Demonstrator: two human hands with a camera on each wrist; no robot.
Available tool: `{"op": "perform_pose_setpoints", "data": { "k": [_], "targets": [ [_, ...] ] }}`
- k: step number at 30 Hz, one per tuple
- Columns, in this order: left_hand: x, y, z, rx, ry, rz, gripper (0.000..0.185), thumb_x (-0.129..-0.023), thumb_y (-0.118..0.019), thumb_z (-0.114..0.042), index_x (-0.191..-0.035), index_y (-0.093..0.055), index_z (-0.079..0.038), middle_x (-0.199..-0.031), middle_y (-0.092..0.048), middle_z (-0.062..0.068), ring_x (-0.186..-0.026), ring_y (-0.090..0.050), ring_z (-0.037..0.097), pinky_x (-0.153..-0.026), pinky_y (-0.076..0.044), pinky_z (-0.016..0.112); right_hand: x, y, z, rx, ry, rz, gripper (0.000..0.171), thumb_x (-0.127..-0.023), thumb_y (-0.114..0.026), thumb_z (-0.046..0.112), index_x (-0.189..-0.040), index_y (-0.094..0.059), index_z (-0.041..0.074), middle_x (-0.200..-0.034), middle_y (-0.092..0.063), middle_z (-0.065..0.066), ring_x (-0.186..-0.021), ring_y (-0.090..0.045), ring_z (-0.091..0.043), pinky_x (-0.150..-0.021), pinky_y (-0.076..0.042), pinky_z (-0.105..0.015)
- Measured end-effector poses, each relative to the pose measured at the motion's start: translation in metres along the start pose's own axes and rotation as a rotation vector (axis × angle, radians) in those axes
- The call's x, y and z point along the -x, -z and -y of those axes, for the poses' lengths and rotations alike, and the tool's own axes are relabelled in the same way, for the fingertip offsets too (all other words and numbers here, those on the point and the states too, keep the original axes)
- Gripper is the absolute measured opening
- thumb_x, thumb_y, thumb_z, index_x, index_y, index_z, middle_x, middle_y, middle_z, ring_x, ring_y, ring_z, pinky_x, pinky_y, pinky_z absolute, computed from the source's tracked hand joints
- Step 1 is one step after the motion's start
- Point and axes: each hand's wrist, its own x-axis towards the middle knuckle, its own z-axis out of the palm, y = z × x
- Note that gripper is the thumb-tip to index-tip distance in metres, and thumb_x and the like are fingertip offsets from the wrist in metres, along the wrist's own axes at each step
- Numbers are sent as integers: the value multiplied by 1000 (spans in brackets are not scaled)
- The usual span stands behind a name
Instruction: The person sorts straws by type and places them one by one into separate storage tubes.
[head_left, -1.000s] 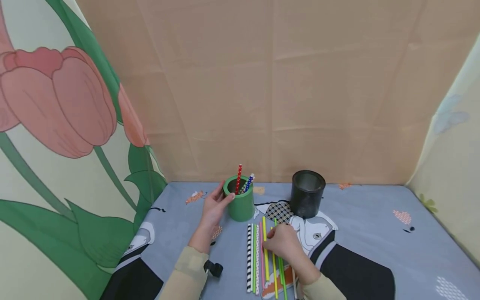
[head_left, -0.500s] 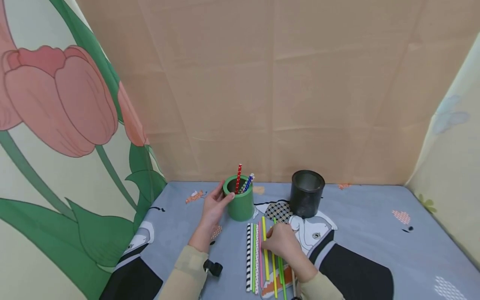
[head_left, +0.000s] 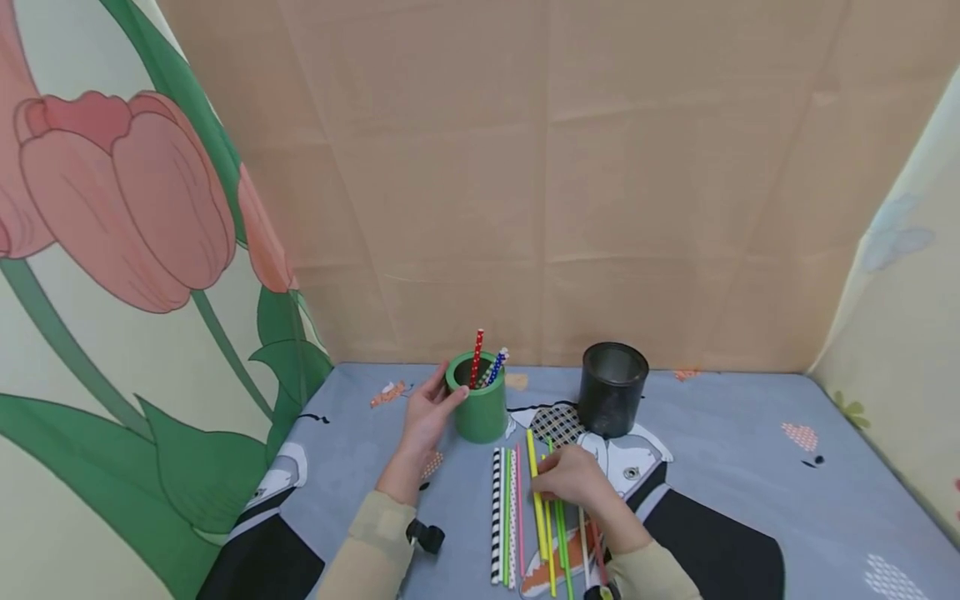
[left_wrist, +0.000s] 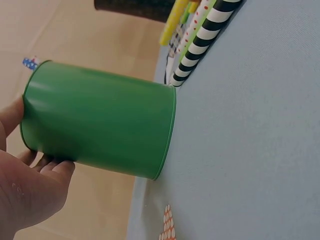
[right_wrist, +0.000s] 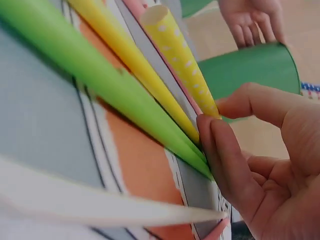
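Observation:
My left hand [head_left: 426, 417] grips a green cylindrical cup [head_left: 482, 414], thumb at its near side and fingers round the far left. It stands upright on the cloth. A red dotted straw [head_left: 477, 360] and a blue dotted straw [head_left: 497, 367] stick out of it. My right hand [head_left: 573, 479] pinches a yellow straw with white dots [right_wrist: 182, 60] between thumb and fingers, its near end raised in the right wrist view. Left of this hand lie a black-and-white striped straw [head_left: 497, 517] and a pink straw [head_left: 520, 517]. Under it lie green straws [right_wrist: 100, 75] and another yellow one [right_wrist: 135, 55].
A black cylindrical cup [head_left: 613, 392] stands at the back, right of the green one. The printed blue-grey cloth [head_left: 735, 442] runs back to a brown sheet [head_left: 562, 208]. A white straw [right_wrist: 100, 197] lies near the right wrist.
My right hand has shifted slightly right with the dotted yellow straw, which has come away from the pink straw. My left hand and the green cup keep their place.

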Motion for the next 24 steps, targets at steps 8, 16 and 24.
{"op": "perform_pose_setpoints", "data": {
  "k": [8,16,24],
  "targets": [
    [1,1,4,-7,-8,-1,73,-96,-82,-11,-160,-48,-9,-169,-38,15,-155,-36,40,-124,-38,45,-1,15,-2,-363,-27,35,49,-87,-79,13,-132,-69,-3,-112,-71,-14,-85,-72,-19,-79,-67,-36],
    [1,2,4,-2,-11,5,71,-97,-81,-12,-160,-48,-10,-169,-38,15,-156,-35,38,-125,-36,45,4,27,1,-456,20,16,39,-96,-69,11,-131,-67,-3,-110,-70,-15,-86,-72,-21,-83,-67,-42],
    [-2,1,3,34,-5,13,73,-97,-80,-7,-161,-46,-8,-168,-40,16,-154,-38,37,-123,-39,41,4,29,2,-418,47,-20,37,-102,-63,16,-133,-67,-3,-112,-72,-15,-92,-74,-22,-83,-68,-41]
  ]
}}
